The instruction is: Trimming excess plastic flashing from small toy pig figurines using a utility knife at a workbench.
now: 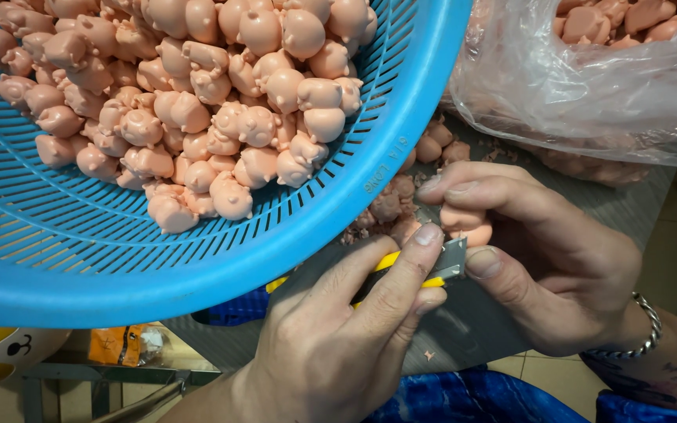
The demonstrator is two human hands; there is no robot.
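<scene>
My left hand point(338, 337) grips a yellow utility knife point(413, 270), thumb pressed along its metal blade end. My right hand point(534, 251) pinches a small pink pig figurine point(468, 223) between thumb and fingers, right against the blade tip. Both hands meet just below the rim of a large blue perforated basket point(158, 274), which holds a heap of several similar pink pig figurines point(213, 102).
A clear plastic bag point(589, 86) with more pink figurines sits at upper right. Loose figurines and pink trimmings point(397, 204) lie on the grey work surface point(472, 329) under the basket edge. Blue fabric point(479, 399) lies below; a yellow object point(1, 352) lower left.
</scene>
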